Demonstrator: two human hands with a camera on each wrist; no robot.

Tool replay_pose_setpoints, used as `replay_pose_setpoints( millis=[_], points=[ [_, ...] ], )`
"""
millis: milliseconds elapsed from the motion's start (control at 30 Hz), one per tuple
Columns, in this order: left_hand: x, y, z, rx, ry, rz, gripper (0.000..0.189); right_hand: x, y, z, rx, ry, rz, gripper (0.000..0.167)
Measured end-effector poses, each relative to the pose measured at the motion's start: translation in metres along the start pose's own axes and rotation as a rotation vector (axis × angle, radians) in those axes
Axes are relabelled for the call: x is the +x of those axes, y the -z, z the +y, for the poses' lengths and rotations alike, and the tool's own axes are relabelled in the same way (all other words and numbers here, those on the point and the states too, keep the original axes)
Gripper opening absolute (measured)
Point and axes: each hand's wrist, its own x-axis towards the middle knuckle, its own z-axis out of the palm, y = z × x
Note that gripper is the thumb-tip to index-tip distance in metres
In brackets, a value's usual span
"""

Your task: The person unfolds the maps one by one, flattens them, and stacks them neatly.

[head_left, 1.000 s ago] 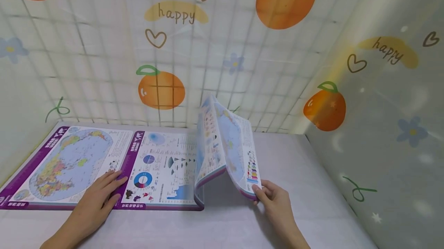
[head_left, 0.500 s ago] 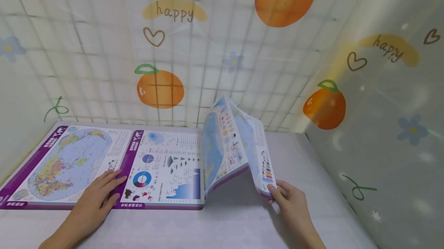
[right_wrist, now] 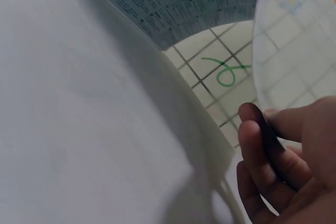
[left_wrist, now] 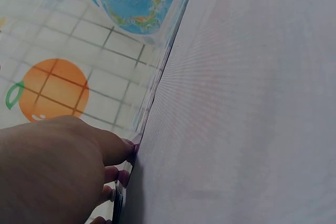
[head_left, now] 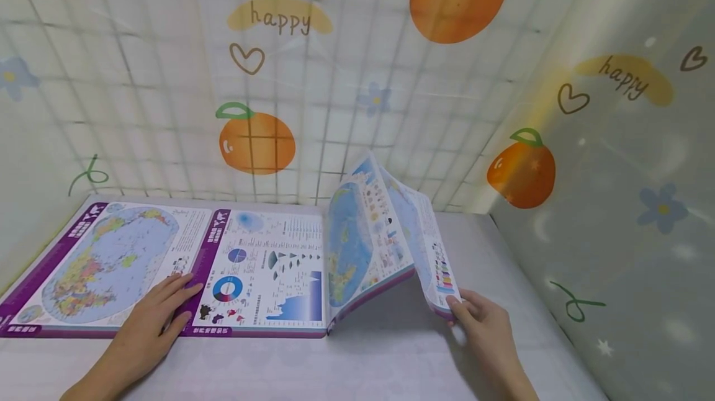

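One folding map on white table: two panels flat at 7 to 8 o'clock, two raised into one peak toward 5 o'clock. Left hand at 8 o'clock, fingers straight, thumb apart, rests on flat part, covering some print. Right hand between 4 and 5 o'clock, thumb and fingers clamped on map's near corner. Peak blocks strip of printed curtain behind. On curtain: four oranges, three flowers, four hearts.

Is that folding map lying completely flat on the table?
No, the folding map rises in a peak toward its right end, whose corner the right hand pinches.
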Motion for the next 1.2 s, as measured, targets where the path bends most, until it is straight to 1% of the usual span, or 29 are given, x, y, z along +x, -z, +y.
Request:
replay_pose_setpoints(
  millis=[67, 233, 367, 567, 800, 900, 1067, 1200],
  points=[
    [0.0, 0.0, 0.0, 0.003, -0.002, 0.007, 0.049, 0.0, 0.003, 0.001, -0.016, 0.002, 0.002, 0.055],
    [-0.001, -0.001, 0.001, -0.001, -0.005, 0.014, 0.048, 0.0, 0.009, 0.005, -0.054, 0.041, 0.007, 0.053],
    [0.0, -0.002, 0.0, 0.003, -0.012, 0.018, 0.047, 0.001, 0.014, 0.01, -0.096, 0.046, 0.016, 0.054],
    [0.001, -0.002, 0.0, 0.004, -0.013, 0.017, 0.047, 0.007, 0.022, 0.017, -0.19, 0.014, 0.027, 0.06],
    [0.001, -0.001, 0.0, 0.007, -0.013, 0.014, 0.047, 0.011, 0.031, 0.022, -0.256, -0.043, 0.049, 0.063],
    [0.001, -0.001, 0.0, 0.003, -0.011, 0.009, 0.048, 0.013, 0.034, 0.023, -0.289, -0.047, 0.06, 0.066],
    [0.001, 0.001, 0.0, -0.01, 0.009, -0.017, 0.048, 0.014, 0.04, 0.029, -0.332, -0.041, 0.086, 0.062],
    [0.001, 0.001, 0.001, -0.015, 0.015, -0.026, 0.048, 0.014, 0.045, 0.033, -0.344, -0.074, 0.109, 0.063]
  ],
)
